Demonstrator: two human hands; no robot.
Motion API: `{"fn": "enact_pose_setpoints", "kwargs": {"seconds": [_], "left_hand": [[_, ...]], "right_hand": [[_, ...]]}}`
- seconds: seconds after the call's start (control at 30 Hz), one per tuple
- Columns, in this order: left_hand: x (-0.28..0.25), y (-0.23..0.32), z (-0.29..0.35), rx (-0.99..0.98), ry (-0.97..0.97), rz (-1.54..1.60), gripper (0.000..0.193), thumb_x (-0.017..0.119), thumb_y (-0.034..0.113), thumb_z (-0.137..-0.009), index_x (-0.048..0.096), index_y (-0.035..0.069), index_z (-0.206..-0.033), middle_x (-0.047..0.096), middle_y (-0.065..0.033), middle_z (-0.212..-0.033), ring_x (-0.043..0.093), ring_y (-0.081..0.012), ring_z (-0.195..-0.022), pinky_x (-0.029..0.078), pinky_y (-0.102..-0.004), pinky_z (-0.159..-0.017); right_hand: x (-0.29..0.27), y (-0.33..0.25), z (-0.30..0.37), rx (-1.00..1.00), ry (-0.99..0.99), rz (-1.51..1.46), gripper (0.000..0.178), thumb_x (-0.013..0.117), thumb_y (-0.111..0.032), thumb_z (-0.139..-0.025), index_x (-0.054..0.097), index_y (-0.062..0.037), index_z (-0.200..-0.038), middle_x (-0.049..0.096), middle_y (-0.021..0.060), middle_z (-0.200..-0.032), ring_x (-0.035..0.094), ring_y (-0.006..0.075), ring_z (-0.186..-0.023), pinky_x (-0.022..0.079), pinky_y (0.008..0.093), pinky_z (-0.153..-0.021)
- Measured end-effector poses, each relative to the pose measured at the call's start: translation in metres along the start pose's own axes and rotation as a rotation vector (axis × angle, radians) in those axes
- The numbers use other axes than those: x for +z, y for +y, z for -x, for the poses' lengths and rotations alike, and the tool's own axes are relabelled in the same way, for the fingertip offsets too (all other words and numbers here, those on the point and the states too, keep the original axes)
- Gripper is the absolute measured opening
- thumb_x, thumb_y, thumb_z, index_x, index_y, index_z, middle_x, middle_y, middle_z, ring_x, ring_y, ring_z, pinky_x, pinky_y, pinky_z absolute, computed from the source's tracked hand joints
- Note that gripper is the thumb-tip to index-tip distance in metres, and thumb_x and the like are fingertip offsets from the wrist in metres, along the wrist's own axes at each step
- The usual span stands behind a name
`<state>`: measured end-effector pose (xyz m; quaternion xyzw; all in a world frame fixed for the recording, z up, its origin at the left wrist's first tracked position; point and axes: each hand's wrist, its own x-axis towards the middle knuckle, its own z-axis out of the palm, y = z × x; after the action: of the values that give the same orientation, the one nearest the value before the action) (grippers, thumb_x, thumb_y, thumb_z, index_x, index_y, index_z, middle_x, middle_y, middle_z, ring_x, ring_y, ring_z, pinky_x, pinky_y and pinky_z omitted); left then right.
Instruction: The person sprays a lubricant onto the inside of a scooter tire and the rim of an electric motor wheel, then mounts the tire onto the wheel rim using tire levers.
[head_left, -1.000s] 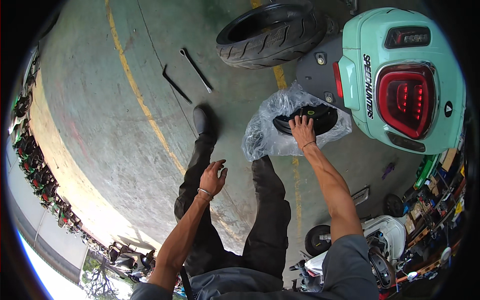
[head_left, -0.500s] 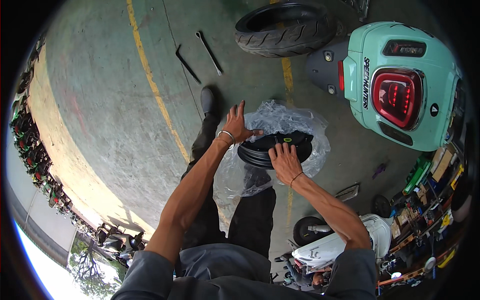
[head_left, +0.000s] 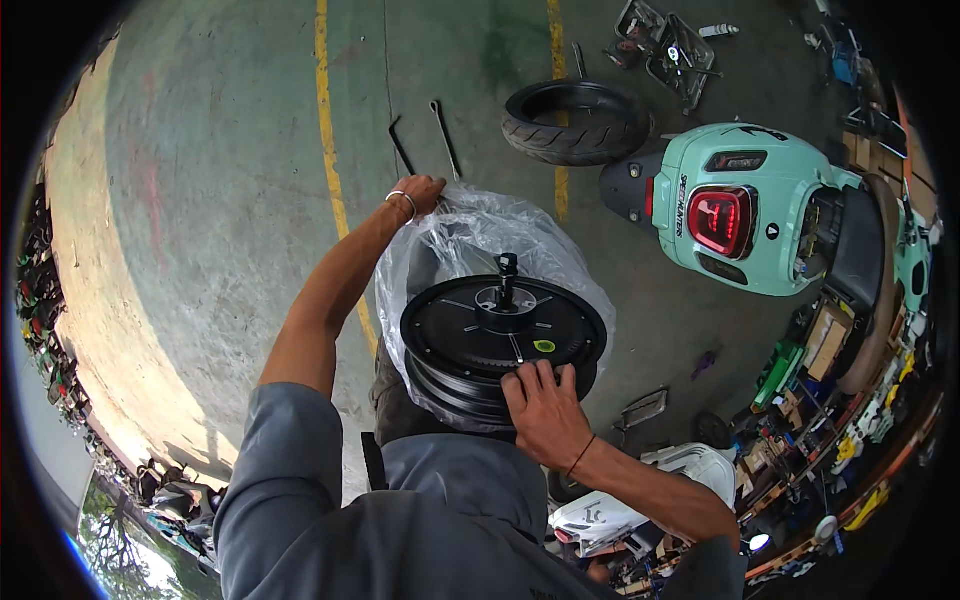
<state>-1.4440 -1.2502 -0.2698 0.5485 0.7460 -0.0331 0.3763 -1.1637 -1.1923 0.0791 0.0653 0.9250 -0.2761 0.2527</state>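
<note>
A black hub motor wheel is close in front of my body, its flat disc face and upright axle showing. A small yellow-green sticker lies on the disc. My right hand grips the near right rim, fingers over the edge and thumb hidden. Around the wheel's far and left sides spreads a clear plastic bag, crumpled and pulled down off the face. Beyond the wheel to the left, my left hand is closed on the bag's edge, with that arm stretched out.
A loose black tyre lies on the floor beyond the bag. To the right stands a mint-green scooter. Two long metal tools, a bent bar and a wrench-like one, lie ahead. A white scooter is at lower right, by cluttered shelves.
The wheel has come up closer to my body, its disc and axle now uncovered. My left hand, open before, has closed on the bag and moved away to the left.
</note>
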Motion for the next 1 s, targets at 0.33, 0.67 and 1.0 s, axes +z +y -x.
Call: {"fn": "enact_pose_setpoints", "kwargs": {"seconds": [0.33, 0.67, 1.0], "left_hand": [[0.156, -0.026, 0.399, -0.245, -0.719, 0.117, 0.031, 0.052, 0.028, -0.091, 0.069, 0.011, -0.110, 0.067, -0.0141, -0.115, 0.066, -0.0310, -0.106, 0.054, -0.0444, -0.087], [0.217, 0.054, 0.590, -0.972, -0.599, 1.037, 0.036, 0.056, 0.015, -0.085, 0.062, 0.006, -0.119, 0.058, -0.0180, -0.127, 0.060, -0.0335, -0.113, 0.048, -0.0455, -0.094], [-0.100, 0.047, 0.308, -0.887, 0.907, 1.408, 0.063, 0.052, -0.008, -0.074, 0.048, 0.005, -0.136, 0.050, -0.0214, -0.132, 0.057, -0.0378, -0.114, 0.047, -0.0415, -0.096]], "right_hand": [[-0.175, -0.088, 0.005, 0.394, 0.313, -0.347, 0.061, 0.071, -0.009, -0.056, 0.046, 0.0056, -0.110, 0.049, 0.0221, -0.102, 0.053, 0.0416, -0.096, 0.044, 0.0447, -0.085], [-0.179, 0.019, -0.168, 0.632, 0.580, -0.372, 0.077, 0.077, -0.016, -0.048, 0.046, 0.0196, -0.108, 0.057, 0.0335, -0.110, 0.057, 0.0418, -0.109, 0.046, 0.0377, -0.095], [-0.202, 0.201, -0.356, 0.921, 0.575, -0.512, 0.074, 0.077, -0.015, -0.044, 0.047, 0.0213, -0.100, 0.061, 0.0334, -0.102, 0.063, 0.0389, -0.100, 0.051, 0.0374, -0.089]]}}
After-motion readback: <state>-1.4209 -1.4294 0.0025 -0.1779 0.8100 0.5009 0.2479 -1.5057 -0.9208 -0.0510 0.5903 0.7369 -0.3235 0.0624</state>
